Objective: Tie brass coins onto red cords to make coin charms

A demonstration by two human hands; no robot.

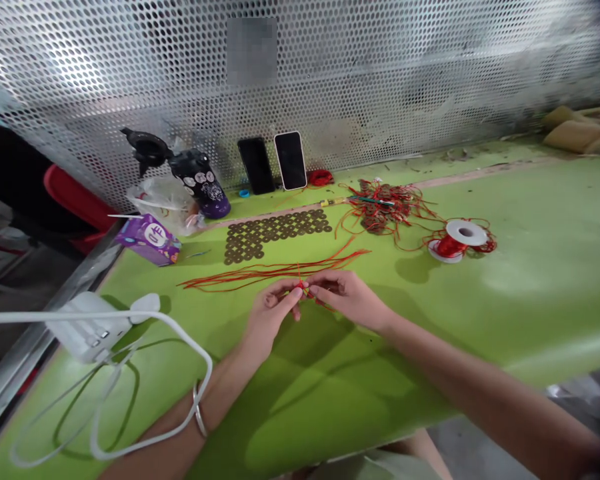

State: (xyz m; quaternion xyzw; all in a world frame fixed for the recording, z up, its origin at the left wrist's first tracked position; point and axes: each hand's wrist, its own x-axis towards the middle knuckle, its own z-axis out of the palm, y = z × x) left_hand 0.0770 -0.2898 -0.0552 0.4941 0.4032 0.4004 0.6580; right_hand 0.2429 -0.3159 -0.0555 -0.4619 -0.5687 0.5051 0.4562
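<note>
Just above the green tabletop, my left hand (276, 308) and my right hand (344, 293) meet, fingertips pinched together on a small piece of red cord (301, 285). A bit of yellow shows at the pinch; the knot or loop there is too small to make out. Right behind my fingers lie several long red cords (250, 272), stretched across the table. Farther back, bronze-coloured round coins with holes (280, 228) are laid out flat in rows. To the right of these sits a tangled heap of coins and red cord (385, 207).
A spool of red cord (450, 243) stands at the right. Two phones (291, 160) lean on the perforated metal wall, beside a dark bottle (203, 183). At left are a purple drink carton (153, 239) and a white power strip (87, 327), its cable looping over my left forearm.
</note>
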